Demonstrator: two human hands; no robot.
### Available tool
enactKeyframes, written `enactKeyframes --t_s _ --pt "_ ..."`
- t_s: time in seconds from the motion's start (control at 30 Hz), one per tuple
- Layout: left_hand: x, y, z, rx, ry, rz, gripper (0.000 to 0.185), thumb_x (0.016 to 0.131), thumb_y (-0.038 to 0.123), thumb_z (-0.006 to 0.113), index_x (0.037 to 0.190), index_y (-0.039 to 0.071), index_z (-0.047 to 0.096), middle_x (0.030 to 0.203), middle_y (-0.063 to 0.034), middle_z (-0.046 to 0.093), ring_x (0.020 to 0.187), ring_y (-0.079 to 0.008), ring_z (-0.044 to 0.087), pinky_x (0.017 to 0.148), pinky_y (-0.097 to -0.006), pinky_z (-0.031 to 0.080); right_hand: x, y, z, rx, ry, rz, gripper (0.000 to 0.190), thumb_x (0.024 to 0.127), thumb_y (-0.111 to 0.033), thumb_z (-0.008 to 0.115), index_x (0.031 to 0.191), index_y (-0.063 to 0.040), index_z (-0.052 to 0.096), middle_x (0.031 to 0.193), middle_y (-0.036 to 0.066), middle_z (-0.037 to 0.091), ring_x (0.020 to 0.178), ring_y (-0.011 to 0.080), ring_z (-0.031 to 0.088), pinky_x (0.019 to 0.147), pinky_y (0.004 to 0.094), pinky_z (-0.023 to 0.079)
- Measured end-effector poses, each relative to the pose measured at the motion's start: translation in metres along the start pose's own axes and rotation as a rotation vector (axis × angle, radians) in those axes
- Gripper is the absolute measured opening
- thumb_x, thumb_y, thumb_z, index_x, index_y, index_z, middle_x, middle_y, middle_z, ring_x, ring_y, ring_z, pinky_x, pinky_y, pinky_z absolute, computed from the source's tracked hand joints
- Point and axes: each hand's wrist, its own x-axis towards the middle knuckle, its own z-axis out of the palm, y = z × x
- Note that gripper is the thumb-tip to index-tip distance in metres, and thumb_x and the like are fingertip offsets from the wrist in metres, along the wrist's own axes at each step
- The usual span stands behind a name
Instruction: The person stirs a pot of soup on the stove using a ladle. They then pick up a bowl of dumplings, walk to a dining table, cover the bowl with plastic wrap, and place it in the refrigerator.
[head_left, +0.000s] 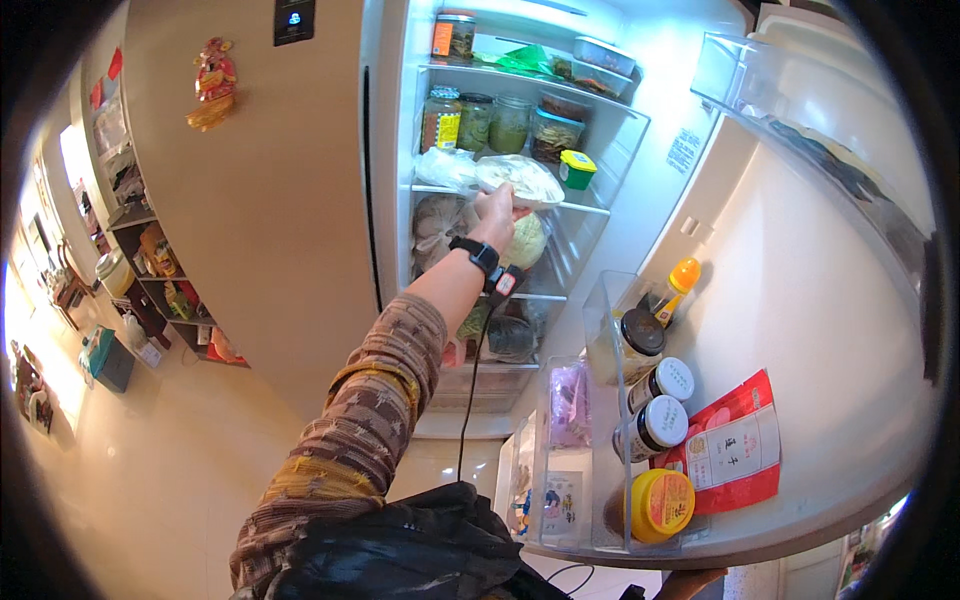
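Observation:
My left hand (498, 214) reaches into the open refrigerator and grips the near edge of a plastic-wrapped package of pale food (519, 180) at the front of the middle shelf. Beside it on the left lies a white plastic bag (445, 166); a small green tub with a yellow lid (577, 169) stands to the right. Glass jars (511, 124) and a clear container with a blue rim (556, 135) stand behind. Under my wrist, a pale green round vegetable (527, 241) is partly hidden. What seems to be my right hand (690, 583) barely shows below the door's edge, its fingers hidden.
The open door's clear bin (626, 450) holds jars, a yellow-lidded jar (661, 505) and a red pouch (735, 450). An orange-capped bottle (679, 289) stands farther back. A black cable (471, 405) hangs from my wrist. The closed refrigerator door (292, 187) is at left.

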Motion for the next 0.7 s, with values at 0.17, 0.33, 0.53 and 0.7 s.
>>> enactKeyframes --t_s 0.17,0.33,0.53,0.7 --pt "0.054 -0.022 0.017 -0.013 0.089 0.016 0.045 0.081 0.001 0.051 0.123 -0.001 0.035 0.117 -0.0204 0.047 0.097 -0.0364 0.057 0.067 -0.0513 0.056 -0.006 -0.001 0.003 -0.047 0.059 0.022 0.076 0.089 -0.064 0.027 0.139 -0.006 0.024 0.142 0.014 0.028 0.13 0.0273 0.029 0.107 0.0438 0.024" --pt "0.09 -0.022 0.026 -0.067 -0.126 -0.066 0.058 0.086 0.032 0.059 0.134 0.008 0.036 0.135 -0.0091 0.041 0.127 -0.028 0.034 0.108 -0.0522 0.01 -0.011 -0.002 -0.001 -0.057 0.078 0.033 0.076 0.089 -0.064 0.028 0.139 -0.007 0.024 0.142 0.013 0.028 0.129 0.0271 0.029 0.107 0.044 0.025" --pt "0.05 0.006 0.008 0.055 -0.225 -0.153 0.07 0.085 0.031 0.059 0.139 0.005 0.023 0.142 -0.0208 0.024 0.133 -0.0341 0.017 0.105 -0.0547 0.021 -0.026 0.0 -0.004 -0.047 0.015 0.039 0.076 0.089 -0.064 0.028 0.139 -0.008 0.024 0.141 0.012 0.029 0.129 0.0269 0.03 0.106 0.0442 0.026" --pt "-0.072 0.025 -0.037 0.217 -0.622 -0.214 0.047 0.091 0.027 0.052 0.129 0.003 0.041 0.122 -0.0124 0.05 0.108 -0.0228 0.052 0.091 -0.0361 0.044 -0.064 -0.005 0.012 0.029 -0.179 0.048 0.075 0.089 -0.064 0.029 0.139 -0.008 0.025 0.141 0.012 0.029 0.129 0.0267 0.03 0.106 0.0444 0.027"
